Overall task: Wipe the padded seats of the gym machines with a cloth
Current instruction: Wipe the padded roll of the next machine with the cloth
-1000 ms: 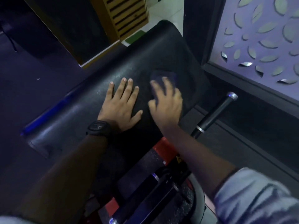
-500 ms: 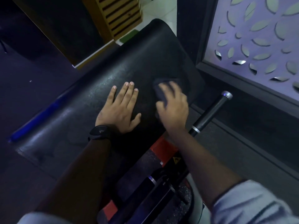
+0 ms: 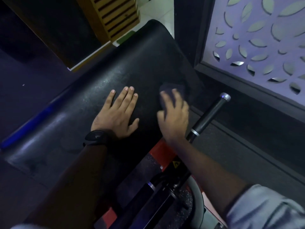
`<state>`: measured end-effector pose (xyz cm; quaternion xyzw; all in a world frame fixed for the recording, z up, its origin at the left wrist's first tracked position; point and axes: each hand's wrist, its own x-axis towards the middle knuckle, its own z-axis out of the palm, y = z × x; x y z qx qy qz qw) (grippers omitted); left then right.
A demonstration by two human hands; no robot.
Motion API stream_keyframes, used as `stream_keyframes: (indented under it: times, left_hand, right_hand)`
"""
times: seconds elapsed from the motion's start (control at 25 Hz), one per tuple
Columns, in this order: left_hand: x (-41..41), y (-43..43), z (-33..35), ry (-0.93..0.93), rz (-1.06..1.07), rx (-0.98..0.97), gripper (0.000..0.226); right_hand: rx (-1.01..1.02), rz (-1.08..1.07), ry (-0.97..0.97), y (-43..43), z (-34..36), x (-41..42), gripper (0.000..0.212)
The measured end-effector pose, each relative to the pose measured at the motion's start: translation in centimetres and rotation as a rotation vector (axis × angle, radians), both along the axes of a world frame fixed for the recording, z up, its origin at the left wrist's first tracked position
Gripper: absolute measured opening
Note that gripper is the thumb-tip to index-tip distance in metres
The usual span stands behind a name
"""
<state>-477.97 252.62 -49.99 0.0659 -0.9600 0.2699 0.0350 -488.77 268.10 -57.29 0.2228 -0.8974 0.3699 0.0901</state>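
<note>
Padded seat (image 3: 115,71), black, lies beyond a red frame (image 3: 162,151). The left hand (image 3: 116,115), relaxed, rests flat on it. The right hand (image 3: 175,116) presses a dark cloth (image 3: 175,89) to its right edge, fingers straight. A black handle (image 3: 208,116) juts just beside. Beyond: leaf-patterned panel (image 3: 255,38), slatted wooden cabinet (image 3: 115,14).

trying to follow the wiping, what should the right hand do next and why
Probably sweep the cloth under the right hand up the padded seat toward its far end: the cloth sits by the seat's right edge, and the left hand lies flat to its left, blocking that way.
</note>
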Motion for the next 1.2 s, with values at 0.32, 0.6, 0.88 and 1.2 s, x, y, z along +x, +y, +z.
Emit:
stream_keyframes:
  times: [0.32,0.6,0.88,1.2]
  left_hand:
    - [0.0,-0.1,-0.1,0.000,-0.023,-0.009,0.081]
    - [-0.1,-0.1,-0.2,-0.021,-0.019,-0.002,0.082]
    - [-0.2,-0.2,0.0,-0.038,-0.012,0.009,0.088]
    - [-0.1,0.0,0.1,-0.042,-0.007,0.010,0.086]
  right_hand:
    - [-0.035,-0.080,0.001,-1.0,0.3,-1.6,0.061]
    - [-0.171,-0.383,-0.275,-1.2,1.6,-5.7,0.060]
    - [-0.139,-0.378,-0.358,0.4,1.6,-10.6,0.057]
    - [-0.139,-0.281,-0.183,-2.3,3.9,-10.2,0.057]
